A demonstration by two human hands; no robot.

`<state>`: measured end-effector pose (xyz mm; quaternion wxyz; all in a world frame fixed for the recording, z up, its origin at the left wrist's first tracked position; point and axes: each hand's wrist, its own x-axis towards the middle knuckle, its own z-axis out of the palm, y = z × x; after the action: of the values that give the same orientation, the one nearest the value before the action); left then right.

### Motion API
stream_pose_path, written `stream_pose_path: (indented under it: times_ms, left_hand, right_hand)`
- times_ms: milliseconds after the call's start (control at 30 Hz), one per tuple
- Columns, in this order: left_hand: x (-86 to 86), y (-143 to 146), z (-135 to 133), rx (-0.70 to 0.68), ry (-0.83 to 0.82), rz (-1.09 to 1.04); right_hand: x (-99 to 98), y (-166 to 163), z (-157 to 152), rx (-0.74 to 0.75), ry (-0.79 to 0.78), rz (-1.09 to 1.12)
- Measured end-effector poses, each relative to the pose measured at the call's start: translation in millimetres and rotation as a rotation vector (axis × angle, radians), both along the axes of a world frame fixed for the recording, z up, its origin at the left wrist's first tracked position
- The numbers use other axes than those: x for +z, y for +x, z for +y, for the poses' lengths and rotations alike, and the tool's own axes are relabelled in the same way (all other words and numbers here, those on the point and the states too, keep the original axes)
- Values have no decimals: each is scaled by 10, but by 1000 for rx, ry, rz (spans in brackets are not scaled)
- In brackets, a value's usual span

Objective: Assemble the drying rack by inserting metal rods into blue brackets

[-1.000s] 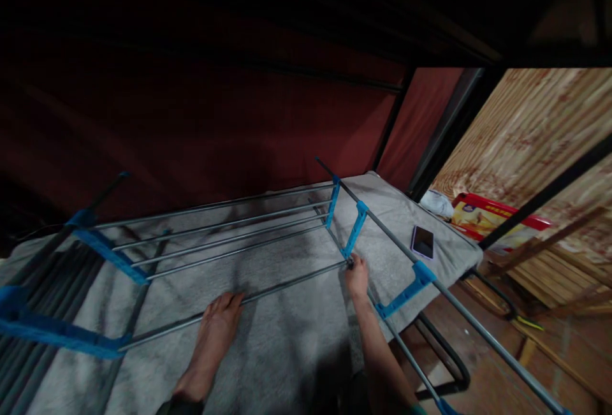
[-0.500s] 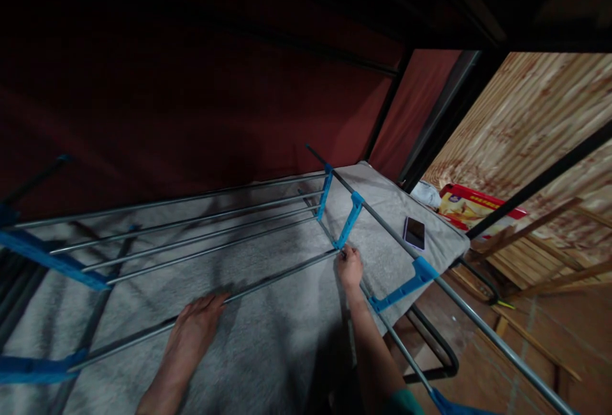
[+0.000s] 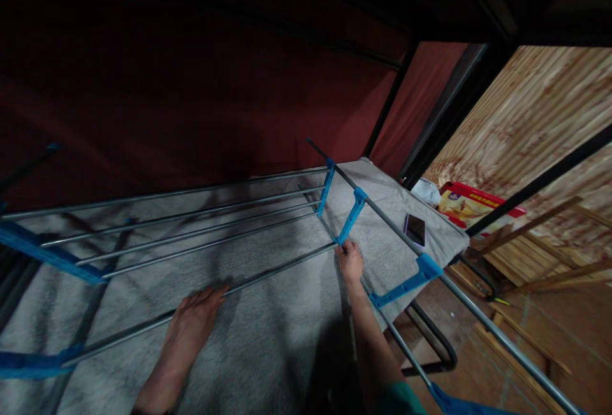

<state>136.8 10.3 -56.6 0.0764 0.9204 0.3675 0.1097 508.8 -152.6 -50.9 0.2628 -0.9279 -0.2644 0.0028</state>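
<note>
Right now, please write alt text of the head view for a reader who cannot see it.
A person's left hand lies over a grey metal tube; the right hand is at the tube's right end, by a blue plastic bracket. A rack of such parts spreads over a grey cloth, and a smartphone lies farther right.

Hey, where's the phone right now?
In the head view, the phone lies right of centre on the grey cloth, just right of the long metal side pole and beyond the right hand.
</note>
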Motion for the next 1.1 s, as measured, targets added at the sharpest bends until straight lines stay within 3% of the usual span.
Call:
stream_pose_path:
  times_ms: [1100]
  left_hand:
    - [99,34,-58,9,-5,32]
  right_hand:
    - [18,-54,46,-63,-35,-6]
